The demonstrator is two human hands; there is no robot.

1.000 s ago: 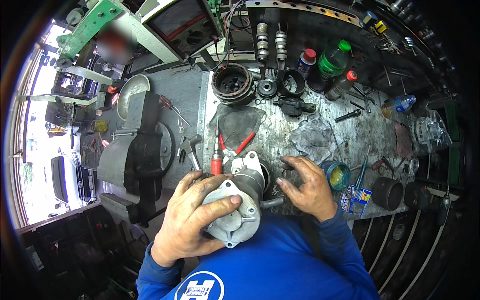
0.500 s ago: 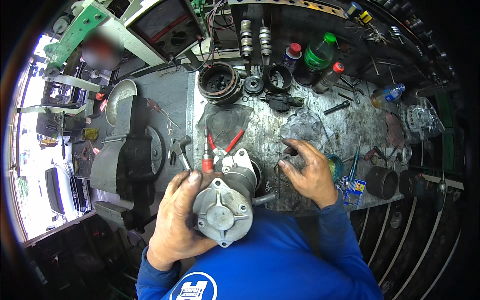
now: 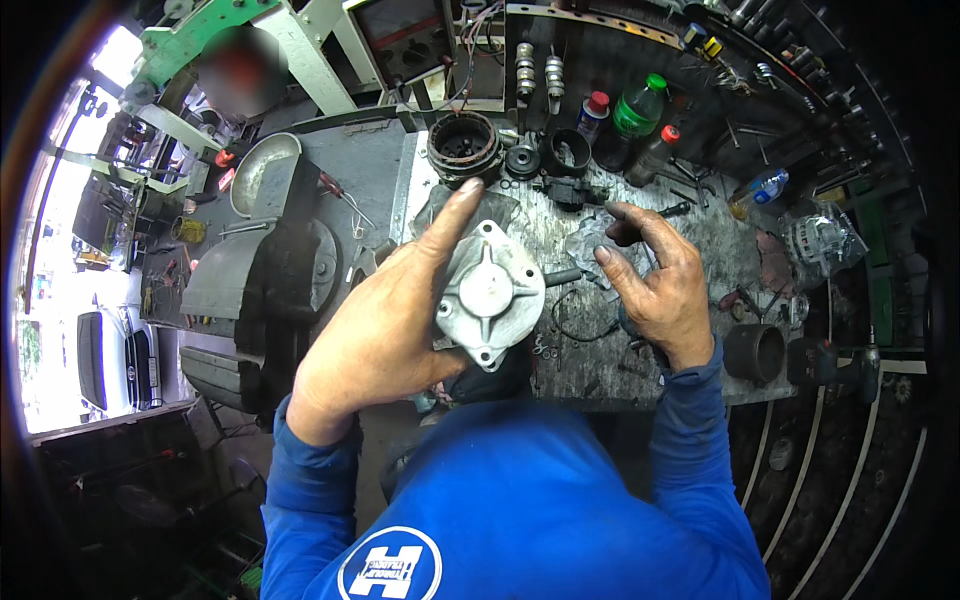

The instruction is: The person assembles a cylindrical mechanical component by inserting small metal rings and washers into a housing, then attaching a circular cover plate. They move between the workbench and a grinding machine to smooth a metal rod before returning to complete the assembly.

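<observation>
Aluminium housing [image 3: 490, 295], likely heavy and rigid, sits gripped at its rim by the left hand [image 3: 385, 335]; right hand [image 3: 655, 285] hovers beside, fingers spread.

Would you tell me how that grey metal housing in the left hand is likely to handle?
The metal housing looks like cast metal, so probably stiff and heavy for its size. The left hand wraps its side. Its round body might roll on the workbench; grime could make it slippery.

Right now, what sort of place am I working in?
Likely an auto-electrical repair workshop: a heavy bench vise, a grimy metal workbench strewn with round motor parts, and an alternator at the bench's right end.
</observation>
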